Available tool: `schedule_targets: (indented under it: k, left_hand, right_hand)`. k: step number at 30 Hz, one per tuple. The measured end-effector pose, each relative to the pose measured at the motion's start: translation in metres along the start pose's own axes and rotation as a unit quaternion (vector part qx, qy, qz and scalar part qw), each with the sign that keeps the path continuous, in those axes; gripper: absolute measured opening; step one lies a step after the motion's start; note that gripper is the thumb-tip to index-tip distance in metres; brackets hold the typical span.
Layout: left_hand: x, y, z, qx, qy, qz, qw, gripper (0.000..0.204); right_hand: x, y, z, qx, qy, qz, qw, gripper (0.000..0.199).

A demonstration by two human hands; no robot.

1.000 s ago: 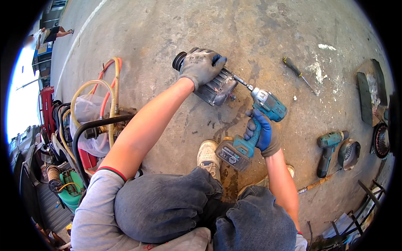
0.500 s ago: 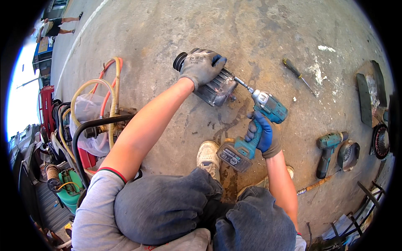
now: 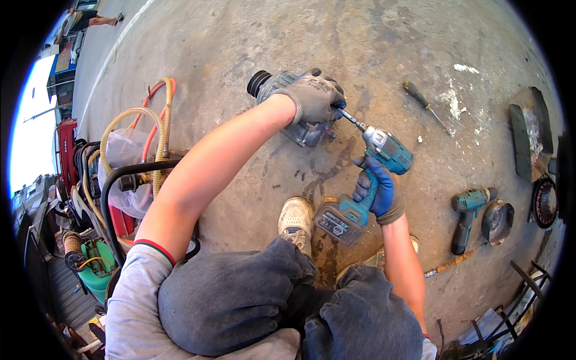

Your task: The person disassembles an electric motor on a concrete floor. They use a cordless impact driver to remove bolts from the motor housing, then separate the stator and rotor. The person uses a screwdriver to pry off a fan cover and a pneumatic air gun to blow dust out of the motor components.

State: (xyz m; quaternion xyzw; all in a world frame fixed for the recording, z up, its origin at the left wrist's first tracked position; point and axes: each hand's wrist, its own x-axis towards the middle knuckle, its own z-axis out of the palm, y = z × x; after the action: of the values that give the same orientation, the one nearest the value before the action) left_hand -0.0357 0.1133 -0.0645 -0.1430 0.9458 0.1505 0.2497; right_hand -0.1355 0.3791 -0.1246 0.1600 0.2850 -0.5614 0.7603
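Note:
A finned grey electric motor (image 3: 306, 133) lies on the concrete, a black grooved pulley (image 3: 258, 83) at its far left end. Over its right end is my left hand (image 3: 315, 99) in a grey work glove. Those fingers are curled in at the tip of a long metal socket bit (image 3: 353, 120); whatever they pinch there is hidden. My right hand (image 3: 381, 191), in a blue and grey glove, grips the handle of a teal cordless impact driver (image 3: 389, 153). The driver's bit points up and left toward the motor, and its dark battery (image 3: 338, 223) hangs near my shoe.
A screwdriver (image 3: 427, 107) lies to the right. Farther right are a teal drill (image 3: 468, 219), a metal ring (image 3: 497, 221) and a copper-wound stator (image 3: 545, 203). At left stands a black-framed machine (image 3: 138, 170) with looped hoses (image 3: 167, 120). A person (image 3: 87, 21) is far off at upper left.
My left hand has slid right, off the motor's top to the tip of the driver's bit, and its fingers have curled in. The driver stays almost where it was.

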Motion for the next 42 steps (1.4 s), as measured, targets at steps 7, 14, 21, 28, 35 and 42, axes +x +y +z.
schedule_targets:
  k: [7, 14, 21, 28, 35, 42]
  left_hand:
    - [-0.016, 0.030, -0.030, 0.043, -0.024, 0.107, 0.993, 0.025]
    - [-0.108, 0.021, 0.002, -0.008, 0.006, 0.106, 0.994, 0.036]
    - [-0.180, 0.030, 0.133, -0.151, -0.153, -0.149, 0.965, 0.048]
    - [-0.147, 0.016, 0.075, -0.123, -0.010, -0.139, 0.983, 0.052]
    - [-0.081, -0.016, 0.010, 0.160, 0.127, 0.065, 0.977, 0.117]
    - [-0.065, -0.025, 0.014, 0.160, 0.070, 0.074, 0.982, 0.119]
  right_hand:
    - [-0.029, 0.004, -0.025, 0.021, -0.070, -0.007, 0.997, 0.036]
    - [-0.048, 0.017, -0.019, -0.062, -0.071, 0.080, 0.992, 0.036]
    - [-0.035, 0.056, -0.012, -0.041, -0.021, 0.127, 0.991, 0.036]
    - [-0.024, 0.060, -0.012, 0.004, -0.019, 0.116, 0.993, 0.036]
    - [-0.014, 0.063, -0.002, -0.003, -0.029, 0.102, 0.994, 0.035]
    - [-0.021, 0.054, 0.008, -0.044, 0.004, 0.108, 0.993, 0.032]
